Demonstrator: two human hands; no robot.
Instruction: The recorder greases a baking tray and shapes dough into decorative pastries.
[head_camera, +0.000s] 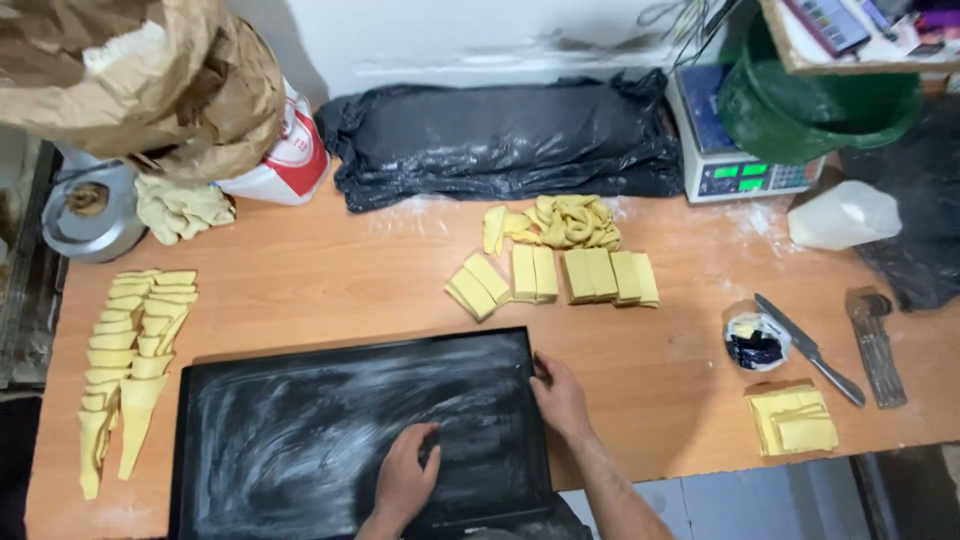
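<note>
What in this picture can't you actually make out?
- Black bag, head view: folded shut, contents hidden.
- Small pot beside the knife: dark contents too small to identify.
- Black tray: near edge cut off by the frame.
- Left hand on the tray: palm faces down, anything under it hidden.
- Right hand: fingertips curl over the tray rim.
</note>
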